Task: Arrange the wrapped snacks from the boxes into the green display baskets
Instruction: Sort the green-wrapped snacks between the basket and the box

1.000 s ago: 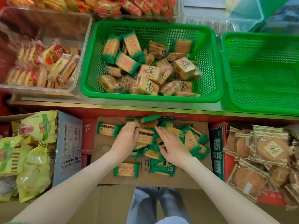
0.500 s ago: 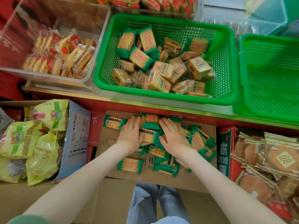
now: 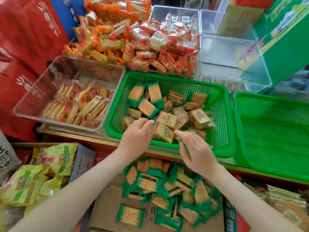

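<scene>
Right below me, the cardboard box (image 3: 107, 206) sits nearest, with a loose heap of green-wrapped snacks (image 3: 150, 181) piled toward its far right side. These are the stock I have to shift. I judge each pack light and flat, with a brittle cracker inside a slick, crinkly film, so squeezing hard would risk breaking it. I would take one across its flat faces, or scoop several between two cupped palms, and not trust the flared end seals to bear a pull. Yellow bags (image 3: 28, 183) fill another carton to my left.

Further out, both hands hover over the near rim of the green basket (image 3: 219, 123). My left hand (image 3: 135, 139) has its fingers loosely curled beside a clear wrapper edge; blur stops me telling whether it pinches anything. My right hand (image 3: 199, 153) is relaxed, fingers nearly straight, holding nothing I can make out.

Inside that basket lies a jumble of tan packs (image 3: 164, 134) with a few green ones at its far left corner. Just beside it on the right, the second green basket (image 3: 270, 131) holds nothing that I can see. Beyond, a clear bin (image 3: 50, 77) carries red-labelled biscuits.
</scene>
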Action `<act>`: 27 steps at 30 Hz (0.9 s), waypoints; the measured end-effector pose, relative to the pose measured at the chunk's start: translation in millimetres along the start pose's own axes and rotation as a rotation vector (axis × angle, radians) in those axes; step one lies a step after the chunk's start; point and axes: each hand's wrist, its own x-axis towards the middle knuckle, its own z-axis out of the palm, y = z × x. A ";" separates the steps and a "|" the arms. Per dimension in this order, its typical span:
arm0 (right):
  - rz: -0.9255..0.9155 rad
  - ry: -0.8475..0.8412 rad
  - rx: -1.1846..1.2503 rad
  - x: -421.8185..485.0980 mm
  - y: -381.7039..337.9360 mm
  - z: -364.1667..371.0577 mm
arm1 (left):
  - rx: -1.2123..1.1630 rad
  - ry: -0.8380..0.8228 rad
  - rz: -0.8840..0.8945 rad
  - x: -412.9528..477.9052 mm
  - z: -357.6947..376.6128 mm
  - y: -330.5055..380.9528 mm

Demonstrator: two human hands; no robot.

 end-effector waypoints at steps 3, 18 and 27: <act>0.096 0.009 -0.133 26.9 41.1 -3.3 | 0.186 -0.123 -0.046 44.7 14.2 -32.2; 0.461 -0.440 -0.566 115.2 185.0 17.4 | 0.710 -0.651 0.219 112.6 39.3 -72.5; 0.384 -0.461 -0.741 128.7 183.9 26.0 | 0.363 -0.063 0.075 116.5 46.4 -70.0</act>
